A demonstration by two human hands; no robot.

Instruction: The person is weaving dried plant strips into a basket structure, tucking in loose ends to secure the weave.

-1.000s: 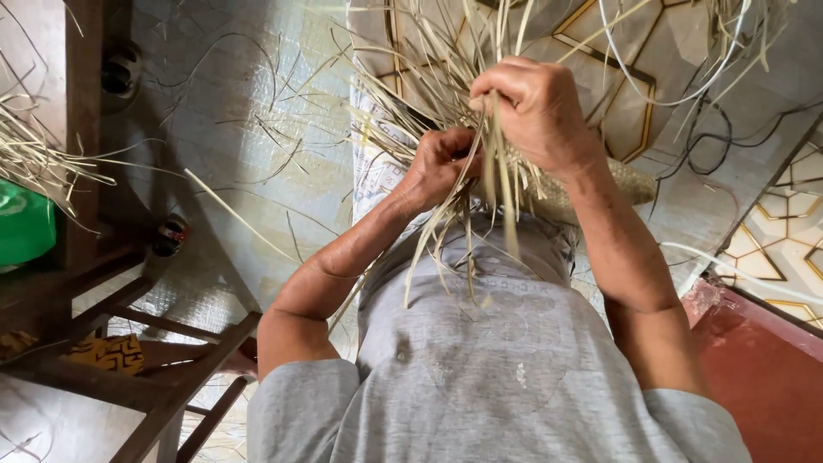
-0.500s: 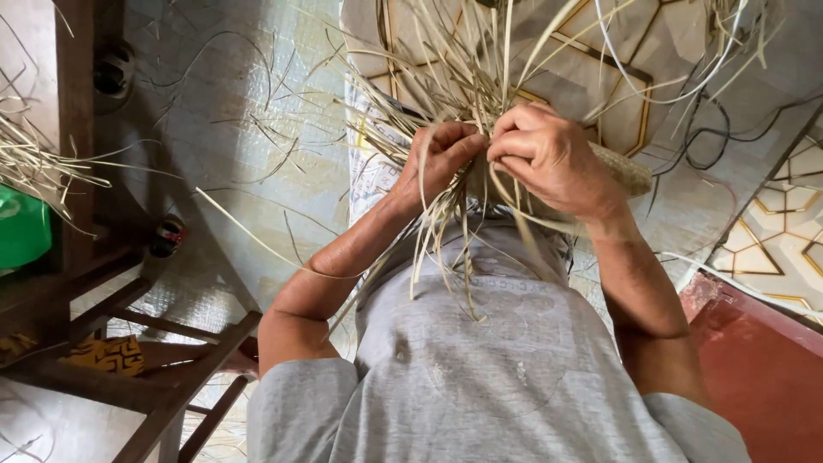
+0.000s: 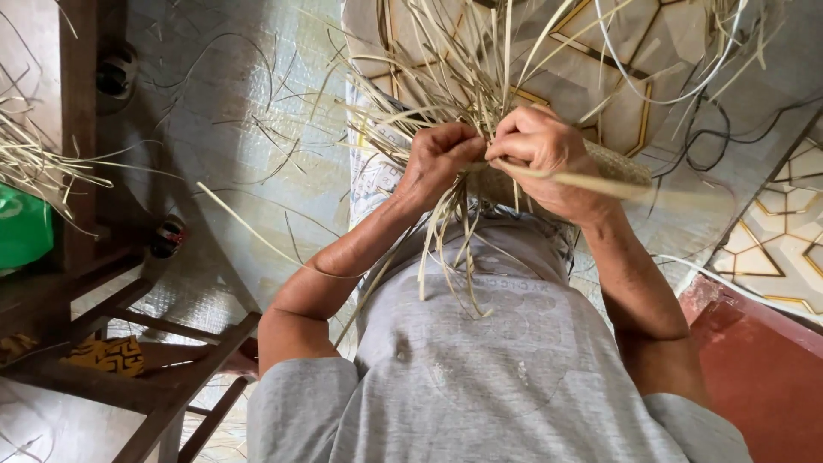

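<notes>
Down through the head view, my only one, I see both hands meeting over a half-woven basket (image 3: 561, 167) held against the lap. My left hand (image 3: 441, 163) is curled nearly closed, pinching a gathered bunch of pale straw strips (image 3: 446, 103) at the basket's rim; my right hand (image 3: 544, 159) is likewise closed, fingers wrapped round one flat strip (image 3: 591, 182) that runs off to the right. I judge the weaving step is in hand, one strip being tucked through the rim; the next move would call for a firm pull while the left pins the bunch. Counting: two hands, one basket, strips too many to number, one green container (image 3: 21, 230) at the left edge, one wooden chair frame (image 3: 146, 343), and loose dark cords (image 3: 729, 129) on the tiled floor (image 3: 771, 249).
</notes>
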